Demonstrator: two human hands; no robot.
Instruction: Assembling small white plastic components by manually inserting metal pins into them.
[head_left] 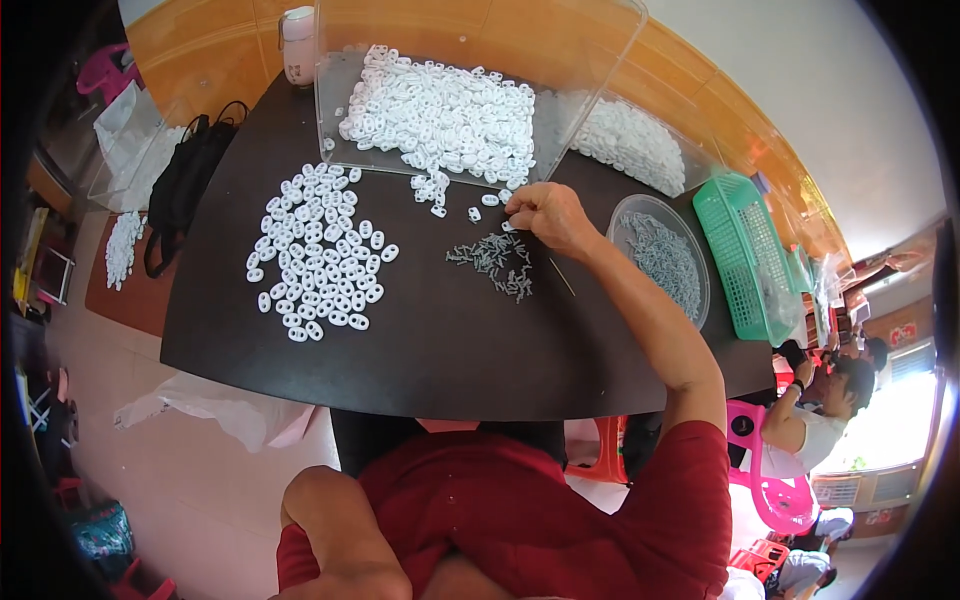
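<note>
Reaching over the dark table, my right hand (552, 216) has its thumb and fingers closed on a small white oval plastic piece (508, 226) with two holes. Just below the fingers lies a loose pile of small grey screw-like pins (492, 256). A thin brass-coloured rod (562, 277) rests beside that pile. Many similar white oval pieces (322, 240) are spread out on the left of the table. My left arm (335, 530) is bent close to my body at the lower edge, and its hand is out of view.
A clear bin (330, 110) of white pieces lies at the back, some spilling from its front. To the right are another clear container of white pieces (630, 145), a round tray (705, 285) of grey pins and a green basket (735, 260). A pink bottle (298, 48) stands back left.
</note>
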